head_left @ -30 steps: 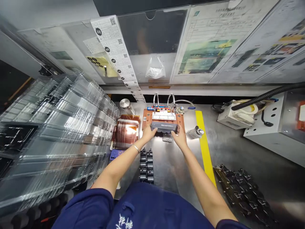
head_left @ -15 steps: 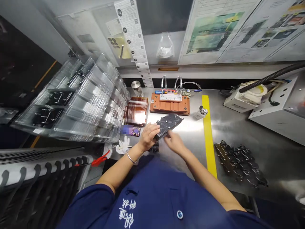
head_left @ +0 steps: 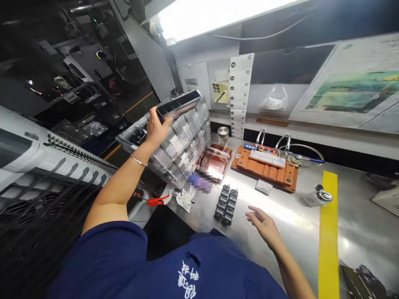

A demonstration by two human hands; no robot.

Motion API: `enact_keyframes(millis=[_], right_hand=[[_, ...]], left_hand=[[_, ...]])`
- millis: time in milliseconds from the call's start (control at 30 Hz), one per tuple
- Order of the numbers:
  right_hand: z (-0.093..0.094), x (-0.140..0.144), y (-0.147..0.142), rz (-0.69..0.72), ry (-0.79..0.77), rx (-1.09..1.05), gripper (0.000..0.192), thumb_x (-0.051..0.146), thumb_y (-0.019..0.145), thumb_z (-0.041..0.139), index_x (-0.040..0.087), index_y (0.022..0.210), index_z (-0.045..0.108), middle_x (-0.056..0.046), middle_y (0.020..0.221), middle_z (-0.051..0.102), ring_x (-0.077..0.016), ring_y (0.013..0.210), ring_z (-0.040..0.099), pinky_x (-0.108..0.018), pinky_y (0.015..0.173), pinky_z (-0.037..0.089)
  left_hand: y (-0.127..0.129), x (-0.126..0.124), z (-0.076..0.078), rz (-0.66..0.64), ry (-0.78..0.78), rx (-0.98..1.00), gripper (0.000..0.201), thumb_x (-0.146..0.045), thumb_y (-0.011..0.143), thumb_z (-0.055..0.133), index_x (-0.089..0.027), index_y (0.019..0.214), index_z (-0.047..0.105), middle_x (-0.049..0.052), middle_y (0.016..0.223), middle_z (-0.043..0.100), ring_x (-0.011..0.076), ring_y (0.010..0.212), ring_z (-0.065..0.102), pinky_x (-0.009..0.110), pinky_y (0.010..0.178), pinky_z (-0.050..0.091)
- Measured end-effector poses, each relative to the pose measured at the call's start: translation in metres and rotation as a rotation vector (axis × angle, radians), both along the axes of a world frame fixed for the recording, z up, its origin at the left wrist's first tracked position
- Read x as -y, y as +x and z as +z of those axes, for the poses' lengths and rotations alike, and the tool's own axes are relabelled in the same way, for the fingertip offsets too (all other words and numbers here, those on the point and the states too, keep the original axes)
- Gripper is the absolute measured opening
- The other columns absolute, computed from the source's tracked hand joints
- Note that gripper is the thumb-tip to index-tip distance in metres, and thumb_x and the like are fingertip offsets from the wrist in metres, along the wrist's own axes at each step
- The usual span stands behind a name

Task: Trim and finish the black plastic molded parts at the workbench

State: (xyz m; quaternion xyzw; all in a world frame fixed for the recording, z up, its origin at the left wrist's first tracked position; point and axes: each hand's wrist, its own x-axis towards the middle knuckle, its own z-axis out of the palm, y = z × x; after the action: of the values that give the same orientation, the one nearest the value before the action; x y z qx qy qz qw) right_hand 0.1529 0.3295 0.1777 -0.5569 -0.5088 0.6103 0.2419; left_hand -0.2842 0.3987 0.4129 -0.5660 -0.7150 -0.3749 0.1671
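My left hand (head_left: 157,126) grips one end of a black flat plate (head_left: 179,106), raised and tilted over the stack of clear plastic trays (head_left: 183,139). The trays hold dark parts (head_left: 137,136) in their compartments. My right hand (head_left: 263,224) is over the metal table with its fingers apart and nothing in it. To its left, two short rows of black ribbed parts (head_left: 226,205) lie side by side on the tabletop.
An orange fixture (head_left: 264,170) with hoses stands at the back. Nearby are a small grey block (head_left: 263,187), a metal-topped dispenser (head_left: 317,197), a glass jar (head_left: 223,136), brown translucent trays (head_left: 215,161), white gloves (head_left: 185,199) and a red-handled tool (head_left: 157,201). Yellow tape (head_left: 328,232) crosses the table.
My left hand has carried the black plate from the table up and left to the clear trays. The right hand has let go of it. My view has turned left.
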Motion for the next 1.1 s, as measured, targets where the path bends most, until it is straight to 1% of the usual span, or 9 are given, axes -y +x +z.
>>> enact_keyframes(millis=[133,267,400,533,633,700,767,900,1100], right_hand=[[-0.017,0.019,-0.007,0.042,-0.01,0.068,0.052,0.057,0.055,0.06,0.02,0.092,0.065,-0.007,0.072,0.071,-0.028,0.071,0.069,-0.04,0.068,0.054],[-0.032,0.025,-0.031,0.095,0.007,0.096,0.048,0.058,0.058,0.055,0.022,0.088,0.067,-0.005,0.071,0.071,-0.0279,0.067,0.068,-0.039,0.062,0.053],[-0.026,0.016,-0.059,0.2,0.143,0.217,0.045,0.052,0.067,0.05,0.019,0.09,0.07,-0.003,0.064,0.069,-0.0255,0.066,0.067,-0.037,0.065,0.053],[-0.013,-0.008,-0.082,0.369,0.235,0.517,0.038,0.031,0.079,0.044,0.018,0.104,0.068,-0.004,0.079,0.074,-0.0215,0.075,0.069,-0.032,0.07,0.052],[-0.014,-0.028,-0.098,0.411,0.235,0.645,0.037,0.027,0.084,0.044,0.019,0.113,0.065,-0.006,0.094,0.074,-0.0224,0.087,0.068,-0.032,0.077,0.05],[-0.018,-0.038,-0.114,0.447,0.262,0.705,0.038,0.025,0.086,0.044,0.019,0.118,0.063,-0.009,0.107,0.071,-0.0244,0.098,0.066,-0.034,0.083,0.049],[-0.021,-0.046,-0.135,0.49,0.311,0.747,0.04,0.023,0.087,0.045,0.017,0.123,0.061,-0.012,0.12,0.066,-0.0266,0.11,0.06,-0.036,0.09,0.046],[-0.025,-0.069,-0.185,0.581,0.45,0.783,0.046,0.026,0.092,0.042,0.015,0.135,0.05,-0.012,0.142,0.049,-0.0265,0.13,0.041,-0.037,0.105,0.034],[-0.042,-0.122,-0.239,0.631,0.549,0.917,0.05,0.037,0.095,0.037,0.022,0.143,0.039,-0.009,0.155,0.028,-0.0303,0.142,0.019,-0.051,0.111,0.018]], left_hand=[[-0.081,-0.05,0.033,0.303,-0.078,0.097,0.04,-0.024,0.084,0.058,-0.016,0.118,0.039,0.018,0.123,0.054,0.0314,0.117,0.053,0.051,0.102,0.04],[-0.125,-0.062,0.029,0.392,-0.357,0.031,0.033,-0.014,0.081,0.054,-0.01,0.113,0.045,0.024,0.129,0.05,0.0332,0.124,0.046,0.053,0.101,0.038],[-0.143,-0.072,0.015,0.268,-0.49,-0.043,0.017,-0.028,0.083,0.055,-0.012,0.088,0.054,0.023,0.112,0.059,0.0381,0.118,0.05,0.068,0.094,0.037],[-0.129,-0.084,0.014,0.027,-0.457,-0.03,0.038,-0.054,0.08,0.057,-0.017,0.079,0.057,0.016,0.098,0.065,0.0377,0.108,0.058,0.075,0.093,0.034],[-0.091,-0.053,0.021,-0.221,-0.433,-0.138,0.039,-0.052,0.075,0.063,-0.026,0.104,0.063,0.008,0.116,0.064,0.0392,0.114,0.055,0.069,0.097,0.038],[-0.063,-0.01,0.024,-0.368,-0.386,-0.18,0.044,-0.048,0.08,0.056,-0.029,0.12,0.059,0.004,0.123,0.062,0.0353,0.118,0.055,0.062,0.099,0.041],[-0.043,0.037,0.021,-0.463,-0.36,-0.13,0.042,-0.047,0.08,0.058,-0.029,0.118,0.061,0.003,0.117,0.066,0.0315,0.11,0.06,0.055,0.098,0.045],[-0.041,0.096,-0.011,-0.425,-0.258,-0.072,0.03,-0.041,0.084,0.057,-0.029,0.111,0.065,0.005,0.11,0.07,0.0276,0.101,0.065,0.046,0.088,0.051],[-0.046,0.095,-0.066,-0.138,0.15,-0.222,0.02,-0.03,0.083,0.052,-0.02,0.093,0.066,0.009,0.096,0.073,0.0238,0.083,0.068,0.038,0.074,0.047]])
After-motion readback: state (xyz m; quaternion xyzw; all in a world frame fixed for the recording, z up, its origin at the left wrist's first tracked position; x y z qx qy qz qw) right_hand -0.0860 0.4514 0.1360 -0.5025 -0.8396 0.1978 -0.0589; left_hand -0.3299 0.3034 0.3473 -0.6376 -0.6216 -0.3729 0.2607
